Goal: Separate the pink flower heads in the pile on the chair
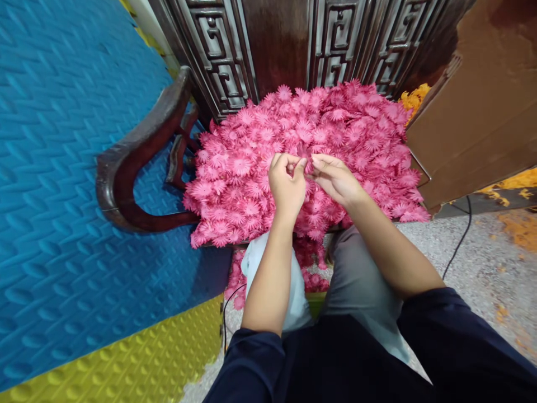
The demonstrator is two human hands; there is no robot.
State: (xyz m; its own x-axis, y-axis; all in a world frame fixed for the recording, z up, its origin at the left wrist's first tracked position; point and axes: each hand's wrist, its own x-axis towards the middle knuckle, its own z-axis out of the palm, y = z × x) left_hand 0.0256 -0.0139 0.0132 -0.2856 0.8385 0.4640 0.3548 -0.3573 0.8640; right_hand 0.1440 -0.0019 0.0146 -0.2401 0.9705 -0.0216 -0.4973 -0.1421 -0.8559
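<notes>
A wide heap of pink artificial flower heads [251,162] covers the seat of a dark wooden bench. Over the middle of it, my left hand [287,182] and my right hand [335,176] come close together. Between their fingertips is a darker pink flower head [304,151], its petals pointing up and away from me. The thumb and forefinger of my left hand pinch its lower side. My right thumb and fingers are closed at its right edge, and the exact contact there is too small to make out.
The bench's curved armrest [126,190] stands at left, against blue padded wall [62,168]. Its carved back [277,45] rises behind the heap. At right is a cardboard box [482,112], with orange pieces [516,184] near it. A black cable [461,240] runs along the speckled floor.
</notes>
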